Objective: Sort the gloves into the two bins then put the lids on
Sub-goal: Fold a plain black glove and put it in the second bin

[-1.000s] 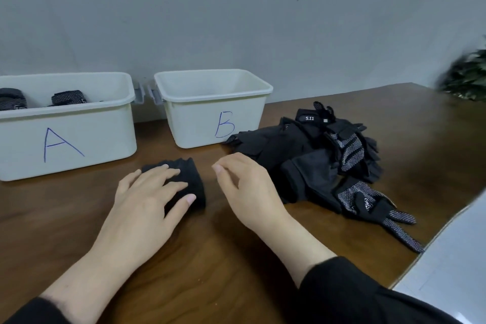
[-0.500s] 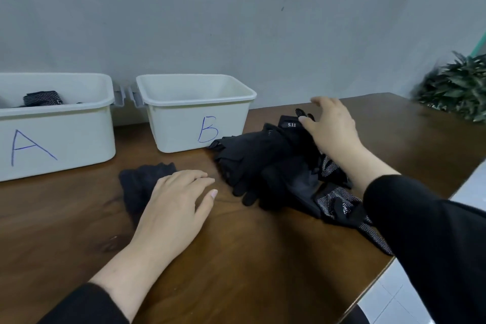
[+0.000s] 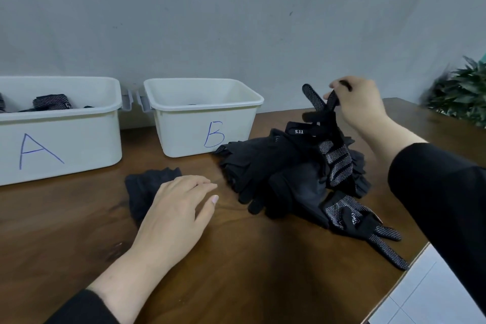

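While the left hand rests flat, fingers relaxed, on a dark glove, the right hand pinches a dotted glove above the pile beside bins A and B on the brown wooden table; grey wall behind, plant at right.

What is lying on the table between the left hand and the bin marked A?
In the head view, a folded black glove lies there on the wooden table. The left hand rests partly on it; bin A stands apart behind it.
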### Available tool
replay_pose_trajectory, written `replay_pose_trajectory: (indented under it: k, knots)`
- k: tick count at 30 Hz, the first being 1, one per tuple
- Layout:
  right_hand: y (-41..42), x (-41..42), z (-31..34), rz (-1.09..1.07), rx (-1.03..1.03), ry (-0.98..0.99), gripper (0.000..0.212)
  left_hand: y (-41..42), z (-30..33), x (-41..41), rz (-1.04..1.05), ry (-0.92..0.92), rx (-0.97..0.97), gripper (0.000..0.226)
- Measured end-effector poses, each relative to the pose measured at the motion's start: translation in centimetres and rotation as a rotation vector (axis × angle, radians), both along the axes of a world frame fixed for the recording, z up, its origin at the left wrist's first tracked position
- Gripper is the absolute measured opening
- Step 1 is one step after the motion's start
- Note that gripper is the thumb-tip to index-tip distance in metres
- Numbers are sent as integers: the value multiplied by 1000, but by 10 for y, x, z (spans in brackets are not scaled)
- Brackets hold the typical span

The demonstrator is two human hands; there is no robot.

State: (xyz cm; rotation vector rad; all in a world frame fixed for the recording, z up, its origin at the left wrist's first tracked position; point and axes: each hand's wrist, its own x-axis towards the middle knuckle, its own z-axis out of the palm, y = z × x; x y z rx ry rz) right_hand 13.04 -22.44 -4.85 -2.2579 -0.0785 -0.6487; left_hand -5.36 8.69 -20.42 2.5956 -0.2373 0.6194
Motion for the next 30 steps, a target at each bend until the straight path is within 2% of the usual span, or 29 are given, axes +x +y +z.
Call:
replay_pose_trajectory:
  k: [3,6,9,13,20,26,30]
  knots:
    - [1,-5,19,28,117,-50,22,1,2,-1,31,11,6,35]
    - [8,-18,39,54,205,-134,20,5,1,-1,55,93,56,41]
    - [24,-36,55,143,274,-126,19,12,-5,0,84,224,141,48]
    - [49,-57,64,283,301,-16,21,22,-11,0,114,275,184,43]
    - [105,-95,44,492,398,315,20,57,-14,-23,180,274,199,41]
    - [166,-121,21,624,402,393,21,101,-7,-54,352,273,255,46]
    - [201,-117,2,628,355,510,24,114,-2,-65,419,182,206,43]
